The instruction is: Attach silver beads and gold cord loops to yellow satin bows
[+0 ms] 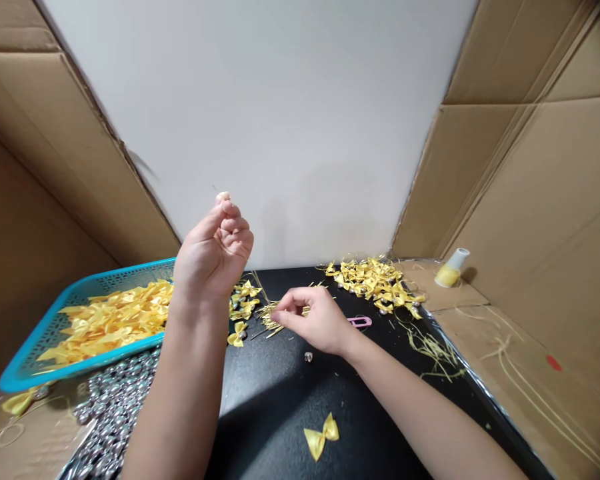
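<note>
My left hand [219, 243] is raised in front of the pale wall, its fingers curled and the thumb and forefinger pinched. A thin needle-like sliver [214, 187] sticks up from the fingertips, too faint to be certain of. Lower down, my right hand [313, 317] is closed in a pinch over a heap of short golden strands [273, 319]; whatever lies between its fingertips cannot be made out. Just below that hand a single silvery bead [308, 357] lies on the black work surface [265, 400]. Nearer to me is a yellow ribbon bow [322, 437].
A blue basket [35, 353] of yellow bows stands at left, beside many silvery beads [115, 407]. Beaded bows [375, 283] are piled at the back right. Also at right are a pink clip-like object [360, 322], thread scraps [435, 350] and a thread spool [451, 270]. Cardboard walls flank the surface.
</note>
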The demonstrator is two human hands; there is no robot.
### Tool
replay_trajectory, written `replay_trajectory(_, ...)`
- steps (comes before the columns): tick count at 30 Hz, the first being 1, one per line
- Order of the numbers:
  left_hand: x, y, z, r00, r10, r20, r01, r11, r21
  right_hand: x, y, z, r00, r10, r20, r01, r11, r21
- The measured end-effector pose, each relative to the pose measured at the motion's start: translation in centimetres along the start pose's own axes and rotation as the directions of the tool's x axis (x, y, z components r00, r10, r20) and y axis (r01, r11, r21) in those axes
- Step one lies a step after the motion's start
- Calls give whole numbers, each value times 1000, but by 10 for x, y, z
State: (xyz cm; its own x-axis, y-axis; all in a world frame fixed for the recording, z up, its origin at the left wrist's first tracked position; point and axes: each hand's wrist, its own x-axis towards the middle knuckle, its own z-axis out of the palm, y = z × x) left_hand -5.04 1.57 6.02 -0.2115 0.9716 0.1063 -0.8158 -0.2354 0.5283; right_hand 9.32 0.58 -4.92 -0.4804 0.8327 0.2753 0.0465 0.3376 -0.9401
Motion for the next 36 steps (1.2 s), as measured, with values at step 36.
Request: replay_trajectory(36, 5, 5, -11, 991, 28, 134, -47, 989, 138, 10, 7, -49, 892, 154, 426, -14, 949, -314)
